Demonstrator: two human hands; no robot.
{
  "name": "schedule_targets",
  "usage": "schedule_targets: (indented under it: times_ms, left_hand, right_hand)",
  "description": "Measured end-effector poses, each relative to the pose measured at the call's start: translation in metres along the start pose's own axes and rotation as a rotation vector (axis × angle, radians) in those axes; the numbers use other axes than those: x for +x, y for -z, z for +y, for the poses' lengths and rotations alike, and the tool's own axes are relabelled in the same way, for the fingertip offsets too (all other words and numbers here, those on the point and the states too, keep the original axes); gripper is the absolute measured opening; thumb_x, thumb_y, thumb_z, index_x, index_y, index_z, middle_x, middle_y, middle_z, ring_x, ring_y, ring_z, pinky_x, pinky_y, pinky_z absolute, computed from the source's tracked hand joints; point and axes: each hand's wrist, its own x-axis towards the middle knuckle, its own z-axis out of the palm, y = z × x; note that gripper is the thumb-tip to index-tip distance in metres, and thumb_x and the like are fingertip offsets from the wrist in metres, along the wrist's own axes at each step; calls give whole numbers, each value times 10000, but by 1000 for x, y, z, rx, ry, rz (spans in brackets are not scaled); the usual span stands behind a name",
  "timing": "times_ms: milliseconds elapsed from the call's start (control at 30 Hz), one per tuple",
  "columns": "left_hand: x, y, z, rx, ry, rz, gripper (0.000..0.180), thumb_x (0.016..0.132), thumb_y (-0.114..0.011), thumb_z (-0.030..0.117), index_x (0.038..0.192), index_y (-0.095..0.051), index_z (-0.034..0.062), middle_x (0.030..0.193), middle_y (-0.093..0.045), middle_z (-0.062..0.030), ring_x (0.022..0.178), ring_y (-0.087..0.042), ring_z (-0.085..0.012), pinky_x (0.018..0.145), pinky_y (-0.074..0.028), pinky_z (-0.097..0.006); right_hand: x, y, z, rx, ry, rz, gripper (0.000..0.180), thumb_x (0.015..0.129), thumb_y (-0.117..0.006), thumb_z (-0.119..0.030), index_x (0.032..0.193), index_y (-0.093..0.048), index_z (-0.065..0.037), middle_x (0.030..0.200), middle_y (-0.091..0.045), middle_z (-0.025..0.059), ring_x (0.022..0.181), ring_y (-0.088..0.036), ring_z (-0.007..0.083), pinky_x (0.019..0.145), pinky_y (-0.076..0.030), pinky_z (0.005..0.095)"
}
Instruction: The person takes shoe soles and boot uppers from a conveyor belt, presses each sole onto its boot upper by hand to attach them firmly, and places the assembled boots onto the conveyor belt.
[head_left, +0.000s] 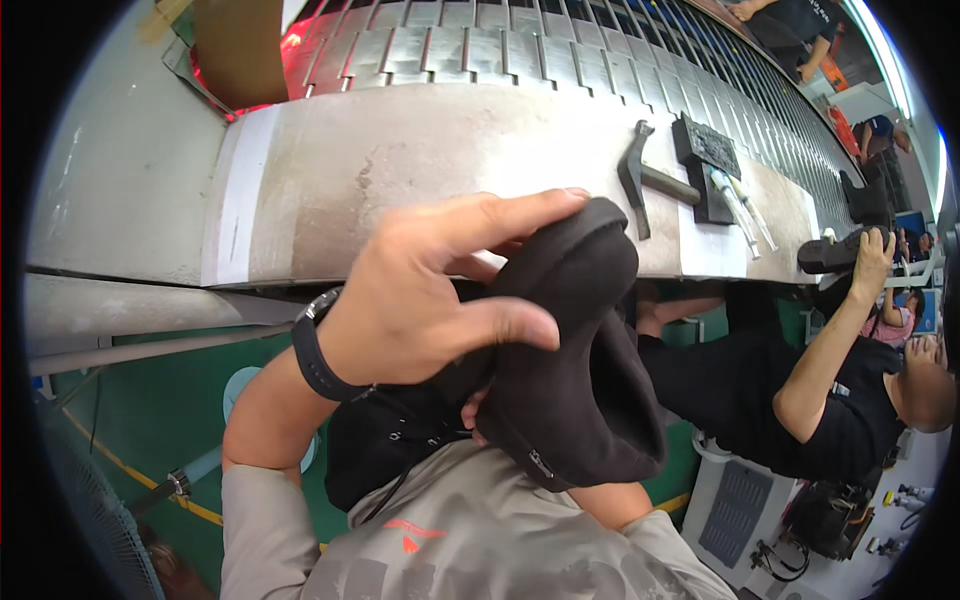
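A black ankle boot [545, 400] with a suede-like surface is held in front of my chest, its toe pointing away and its opening facing right. My left hand [415, 285] has thumb and fingers round the toe end of the boot. From behind it, only a few fingertips of my right hand [474, 412] show at the left edge, supporting the boot; the rest of that hand is hidden. A small light mark sits on the boot's side near the heel.
On the worn workbench [310, 190] lie a hammer [650, 180], a black block [708, 145] and syringe-like tubes [738, 210]. Behind runs a slatted metal conveyor [500, 50]. At right a co-worker in black [740, 400] holds a dark shoe [835, 253]. A brown board [240, 50] stands back left.
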Motion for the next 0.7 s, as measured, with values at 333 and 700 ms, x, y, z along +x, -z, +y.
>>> schedule_targets:
  times_ms: [333, 700]
  left_hand:
    - [10, 3, -1, 13, 109, -64, 575, 828, -851, -35, 1384, -720, 31, 946, -748, -22, 705, -503, -8, 616, -441, -188]
    - [7, -7, 0, 277, -30, -67, 608, 852, -861, 78, 1423, -666, -3, 1042, -770, -152, 771, -634, -175, 698, -531, -278]
  right_hand:
    - [-6, 16, 26, 376, -165, -291, 369, 1114, -587, -303, 1331, -548, -6, 983, -692, 200, 819, -703, 274, 661, -581, 355]
    - [-1, 20, 24, 441, -158, -276, 311, 1103, -592, -280, 1258, -566, -12, 982, -679, 199, 848, -687, 292, 663, -569, 373]
